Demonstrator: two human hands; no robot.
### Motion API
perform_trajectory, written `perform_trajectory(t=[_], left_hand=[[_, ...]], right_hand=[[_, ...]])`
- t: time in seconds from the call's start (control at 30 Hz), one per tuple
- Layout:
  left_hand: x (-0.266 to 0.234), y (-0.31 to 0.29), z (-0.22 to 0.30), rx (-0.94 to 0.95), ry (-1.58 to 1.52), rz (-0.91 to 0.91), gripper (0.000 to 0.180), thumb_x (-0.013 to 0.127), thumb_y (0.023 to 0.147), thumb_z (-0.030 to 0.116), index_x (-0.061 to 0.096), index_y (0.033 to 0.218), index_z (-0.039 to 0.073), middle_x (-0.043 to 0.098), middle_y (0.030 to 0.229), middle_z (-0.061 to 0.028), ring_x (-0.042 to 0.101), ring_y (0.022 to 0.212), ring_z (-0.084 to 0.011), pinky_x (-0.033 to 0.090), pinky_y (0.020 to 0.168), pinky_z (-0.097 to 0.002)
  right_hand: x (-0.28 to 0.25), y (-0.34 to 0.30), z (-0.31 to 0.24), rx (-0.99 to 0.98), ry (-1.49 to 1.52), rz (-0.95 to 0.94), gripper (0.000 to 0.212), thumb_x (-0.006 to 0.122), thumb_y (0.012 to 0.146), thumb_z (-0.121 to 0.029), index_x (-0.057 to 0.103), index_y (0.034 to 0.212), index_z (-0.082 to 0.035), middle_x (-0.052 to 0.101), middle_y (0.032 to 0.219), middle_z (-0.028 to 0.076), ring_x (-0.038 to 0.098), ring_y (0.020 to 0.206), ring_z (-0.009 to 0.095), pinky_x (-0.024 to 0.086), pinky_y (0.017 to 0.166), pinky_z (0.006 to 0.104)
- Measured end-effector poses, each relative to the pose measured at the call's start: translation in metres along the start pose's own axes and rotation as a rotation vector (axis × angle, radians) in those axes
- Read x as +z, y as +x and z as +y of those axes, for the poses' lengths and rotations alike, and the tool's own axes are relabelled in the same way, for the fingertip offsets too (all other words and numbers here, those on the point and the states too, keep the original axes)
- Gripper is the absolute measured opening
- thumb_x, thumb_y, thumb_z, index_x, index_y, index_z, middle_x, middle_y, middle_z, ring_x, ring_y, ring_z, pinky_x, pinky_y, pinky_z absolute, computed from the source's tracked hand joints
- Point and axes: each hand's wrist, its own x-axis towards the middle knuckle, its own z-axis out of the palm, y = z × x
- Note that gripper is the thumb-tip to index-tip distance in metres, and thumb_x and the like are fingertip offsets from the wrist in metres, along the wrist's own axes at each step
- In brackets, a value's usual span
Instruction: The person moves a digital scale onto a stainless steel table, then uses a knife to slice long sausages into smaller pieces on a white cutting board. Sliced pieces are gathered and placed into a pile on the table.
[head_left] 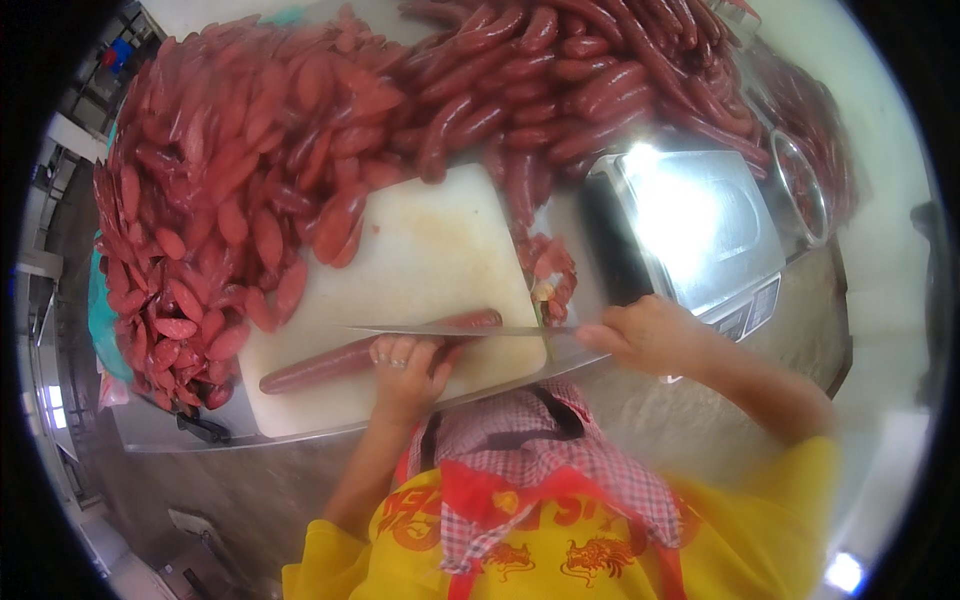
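Right hand [640,335] is gripping one long, narrow steel knife [500,330]; left hand [405,375] is holding down one long dark-red sausage [320,367] on one white rectangular cutting board [440,240]. The blade is crossing over its right part — contact unclear. Red oval slices [230,180] are lying heaped leftward, whole dark-red sausages [590,90] beyond — both uncountable; judging: partway, many remaining uncut. One silver flat-topped scale [700,215] is standing rightward.
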Motion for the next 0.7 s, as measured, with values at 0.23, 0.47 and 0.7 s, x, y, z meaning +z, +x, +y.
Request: perform_trajectory(t=[0.23,0.47,0.7], left_hand=[[0.0,0.003,0.001,-0.031,-0.076,0.024,0.032,0.082,0.066,0.018,0.061,0.09,0.015,0.055,0.091,-0.0025,0.051,0.089,-0.0243,0.038,0.078,-0.0381],[-0.008,0.006,0.006,-0.032,-0.051,-0.015,0.033,0.083,0.066,0.015,0.063,0.092,0.014,0.058,0.094,-0.0029,0.053,0.089,-0.0243,0.04,0.079,-0.0377],[-0.013,0.005,-0.002,-0.062,-0.001,-0.006,0.033,0.082,0.064,0.015,0.062,0.091,0.013,0.058,0.094,-0.0038,0.053,0.089,-0.026,0.039,0.08,-0.0391]], right_hand=[[0.027,0.047,-0.012,-0.114,-0.086,0.017,0.073,0.033,0.096,-0.058,0.064,0.068,0.001,0.061,0.064,0.024,0.063,0.068,0.043,0.051,0.07,0.0478],[0.063,0.092,-0.03,-0.277,0.037,0.067,0.07,0.031,0.098,-0.056,0.066,0.079,0.002,0.064,0.074,0.025,0.063,0.075,0.042,0.051,0.07,0.0489],[0.021,-0.001,-0.009,-0.003,0.073,-0.103,0.068,0.032,0.098,-0.056,0.065,0.079,0.0,0.063,0.07,0.024,0.064,0.07,0.043,0.051,0.071,0.0491]])
